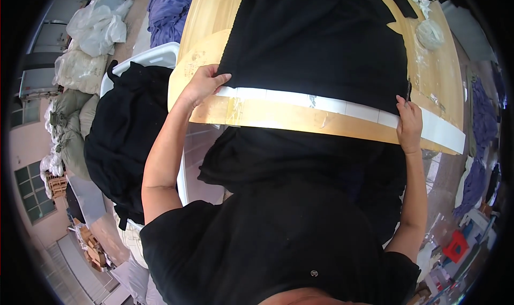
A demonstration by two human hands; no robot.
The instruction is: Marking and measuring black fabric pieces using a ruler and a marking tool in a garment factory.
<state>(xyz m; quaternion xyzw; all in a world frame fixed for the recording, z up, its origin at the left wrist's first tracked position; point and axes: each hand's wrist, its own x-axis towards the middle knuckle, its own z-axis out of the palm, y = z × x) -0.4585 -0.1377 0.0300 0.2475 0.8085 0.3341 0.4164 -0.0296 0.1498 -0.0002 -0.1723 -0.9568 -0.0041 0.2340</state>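
A wide piece of black cloth [316, 48] lies spread over the wooden work table [206, 16], its lower edge running along a white strip [284, 98] near the table's front. At the cloth's lower left corner, my left hand [203, 85] pinches the edge between thumb and fingers. My right hand [410, 124] is closed at the lower right corner, its fingertips on the cloth. A slim dark object [409, 89] sticks up from the right fingers; whether it is a small tool or a bit of cloth, I cannot tell.
Left of the table stands a white plastic bin [155, 53] heaped with black cloth [128, 128]. More black cloth [289, 157] hangs between the table and me. A clear plastic bundle [430, 34] and a black strip [400, 0] lie on the table's far right. Purple cloth [170, 13] is piled beyond the bin.
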